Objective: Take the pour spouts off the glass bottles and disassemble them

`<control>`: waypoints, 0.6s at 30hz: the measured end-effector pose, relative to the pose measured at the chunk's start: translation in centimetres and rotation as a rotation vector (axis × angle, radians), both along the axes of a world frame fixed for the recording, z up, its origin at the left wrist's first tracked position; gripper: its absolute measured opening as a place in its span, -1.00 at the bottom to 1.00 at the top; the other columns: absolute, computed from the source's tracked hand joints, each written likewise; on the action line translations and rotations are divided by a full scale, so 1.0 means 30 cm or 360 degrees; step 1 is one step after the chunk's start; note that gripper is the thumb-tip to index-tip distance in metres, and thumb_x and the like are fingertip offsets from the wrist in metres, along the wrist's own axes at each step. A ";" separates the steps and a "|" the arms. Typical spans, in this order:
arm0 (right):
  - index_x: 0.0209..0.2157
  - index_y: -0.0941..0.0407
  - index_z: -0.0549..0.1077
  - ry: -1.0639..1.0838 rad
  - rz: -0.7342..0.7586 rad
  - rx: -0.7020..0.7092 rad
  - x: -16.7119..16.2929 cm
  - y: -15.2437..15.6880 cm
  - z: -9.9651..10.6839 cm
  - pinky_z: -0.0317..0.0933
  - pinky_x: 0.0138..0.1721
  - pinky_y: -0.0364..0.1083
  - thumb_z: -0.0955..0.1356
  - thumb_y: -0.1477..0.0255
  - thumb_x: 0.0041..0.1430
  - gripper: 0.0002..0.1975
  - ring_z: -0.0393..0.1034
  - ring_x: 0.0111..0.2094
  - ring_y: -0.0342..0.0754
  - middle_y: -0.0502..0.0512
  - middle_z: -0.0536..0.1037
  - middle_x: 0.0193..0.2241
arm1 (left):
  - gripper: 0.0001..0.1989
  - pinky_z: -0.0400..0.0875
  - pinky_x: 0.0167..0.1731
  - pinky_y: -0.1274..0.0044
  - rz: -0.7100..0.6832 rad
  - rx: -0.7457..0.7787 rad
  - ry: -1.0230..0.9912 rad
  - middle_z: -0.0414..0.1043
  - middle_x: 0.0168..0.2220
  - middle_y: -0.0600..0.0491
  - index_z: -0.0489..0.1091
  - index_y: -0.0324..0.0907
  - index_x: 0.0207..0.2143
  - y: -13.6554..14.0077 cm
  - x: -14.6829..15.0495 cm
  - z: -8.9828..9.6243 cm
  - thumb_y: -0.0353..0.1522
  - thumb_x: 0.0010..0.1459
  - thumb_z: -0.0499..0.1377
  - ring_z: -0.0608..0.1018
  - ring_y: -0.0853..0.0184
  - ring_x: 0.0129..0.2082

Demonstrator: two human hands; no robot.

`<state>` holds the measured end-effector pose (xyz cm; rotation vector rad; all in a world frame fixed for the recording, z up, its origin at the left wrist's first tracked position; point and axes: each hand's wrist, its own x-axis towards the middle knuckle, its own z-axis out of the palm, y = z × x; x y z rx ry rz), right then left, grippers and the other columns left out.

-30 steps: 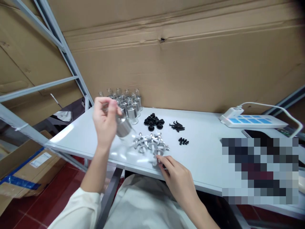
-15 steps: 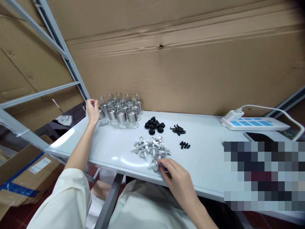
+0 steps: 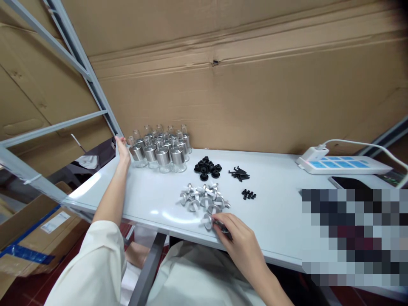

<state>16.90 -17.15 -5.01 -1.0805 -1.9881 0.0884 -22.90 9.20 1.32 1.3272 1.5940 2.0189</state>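
My left hand (image 3: 123, 151) is at the table's left back edge, fingers straightened, beside a group of clear glass bottles (image 3: 163, 158) with silver metal sleeves. It appears to hold nothing. My right hand (image 3: 237, 233) is at the front edge, thumb and fingers closed on a silver disc-shaped cap (image 3: 208, 221) with a pale stem. Something dark also shows under those fingers, partly hidden. Just behind it lies a pile of similar silver caps (image 3: 205, 201) with white stems. Further back are a heap of round black caps (image 3: 204, 168), thin black levers (image 3: 239, 173) and small black pieces (image 3: 248, 194).
A white power strip (image 3: 344, 165) with a plugged-in adapter and cable lies at the right back, a phone (image 3: 349, 183) before it. A cardboard sheet (image 3: 242, 102) stands behind the white table (image 3: 274, 216). Metal shelf posts (image 3: 92, 85) rise on the left.
The fingers of my left hand have straightened and moved slightly away from the front-left bottle, which shows more fully. My right hand stays nearly in place with the silver cap.
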 end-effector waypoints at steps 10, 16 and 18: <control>-0.17 0.10 0.37 -0.0061 -0.0009 -0.0025 -0.001 -0.004 -0.001 0.38 -0.33 -0.07 0.22 0.56 0.22 -0.81 0.47 -0.31 -0.03 0.14 0.54 -0.29 | -0.18 0.50 -0.31 0.42 -0.0470 -0.0442 -0.0929 0.50 -0.43 -0.12 0.38 -0.27 -0.36 -0.039 0.013 -0.105 0.09 0.18 -0.47 0.57 0.20 -0.32; -0.13 0.10 0.35 -0.0075 -0.0003 -0.0041 -0.001 -0.004 -0.012 0.37 -0.30 -0.07 0.24 0.59 0.20 -0.78 0.46 -0.28 -0.02 0.13 0.53 -0.27 | -0.30 0.48 -0.30 0.45 -0.0379 -0.0383 -0.0901 0.52 -0.41 -0.09 0.39 -0.25 -0.34 -0.027 0.029 -0.119 0.08 0.22 -0.31 0.57 0.24 -0.31; -0.10 0.09 0.33 -0.0066 -0.0006 -0.0041 0.002 -0.005 -0.013 0.36 -0.30 -0.07 0.24 0.56 0.22 -0.77 0.46 -0.28 -0.03 0.13 0.52 -0.25 | -0.32 0.46 -0.30 0.42 -0.0293 -0.0302 -0.0707 0.49 -0.47 -0.05 0.36 -0.22 -0.40 -0.027 0.037 -0.117 0.10 0.20 -0.28 0.56 0.22 -0.31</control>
